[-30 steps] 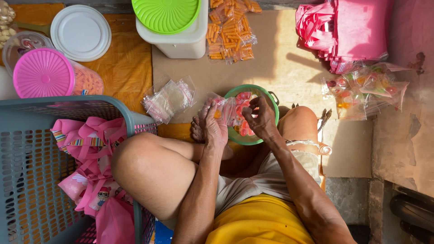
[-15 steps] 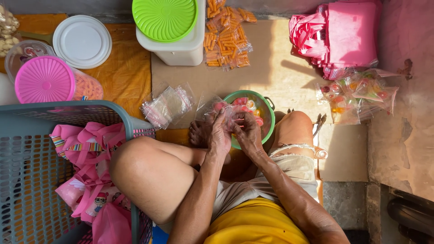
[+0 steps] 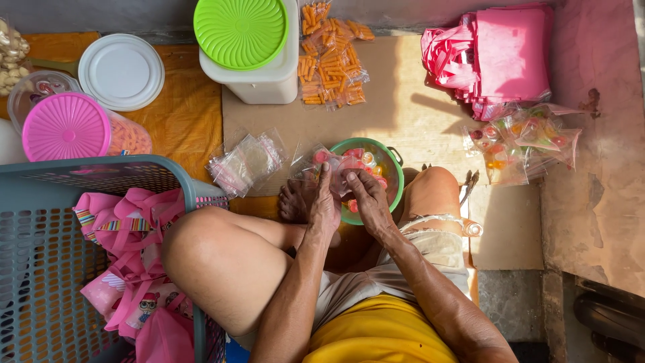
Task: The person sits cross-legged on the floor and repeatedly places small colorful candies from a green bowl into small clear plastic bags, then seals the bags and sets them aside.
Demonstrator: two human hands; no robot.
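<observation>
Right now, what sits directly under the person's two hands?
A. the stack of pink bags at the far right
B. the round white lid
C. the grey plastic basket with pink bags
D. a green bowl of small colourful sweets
D. The left hand and right hand meet over the green bowl, pinching a small clear bag above the colourful sweets inside; the grey basket stands off to the left.

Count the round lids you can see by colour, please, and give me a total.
Green lid, on the white tub: 1
White lid, on the orange cloth: 1
Pink lid, on the clear jar: 1
Total: 3

Both hands, left hand and right hand, are busy over the green bowl, which has no lid.
</observation>
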